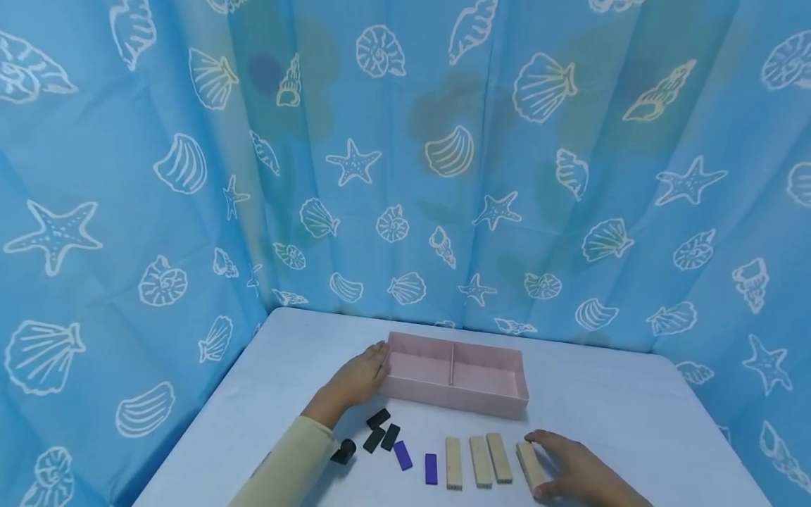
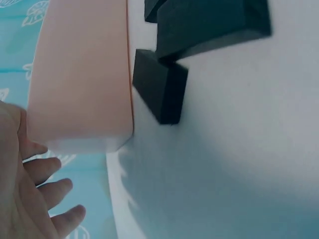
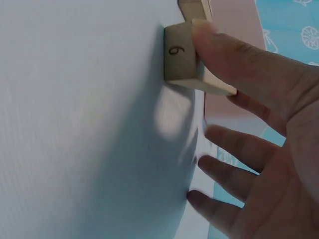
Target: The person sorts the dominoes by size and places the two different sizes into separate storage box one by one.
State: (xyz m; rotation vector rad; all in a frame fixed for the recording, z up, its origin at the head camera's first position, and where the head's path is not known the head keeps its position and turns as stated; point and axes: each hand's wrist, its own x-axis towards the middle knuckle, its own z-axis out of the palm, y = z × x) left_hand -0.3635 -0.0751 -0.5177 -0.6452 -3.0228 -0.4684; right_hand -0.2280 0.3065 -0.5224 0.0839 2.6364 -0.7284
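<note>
My left hand (image 1: 357,377) lies against the left end of the pink two-part box (image 1: 456,403), its fingers loosely extended; the left wrist view shows the thumb side at the box wall (image 2: 82,74). With thumb and index finger, my right hand (image 1: 573,468) pinches a pale wooden block (image 1: 529,465) by its two ends. The number on that block's end (image 3: 179,51) looks like a 6 or 9 in the right wrist view. The other right fingers spread free of it. Left of this block, several similar wooden blocks (image 1: 481,462) lie side by side on the white table.
Two purple blocks (image 1: 403,455) lie left of the wooden ones. Several black blocks (image 1: 374,440) are grouped in front of the box's left end, near my left forearm. A divider (image 1: 452,365) splits the box. Behind the table hangs a blue seashell-print curtain (image 1: 405,267).
</note>
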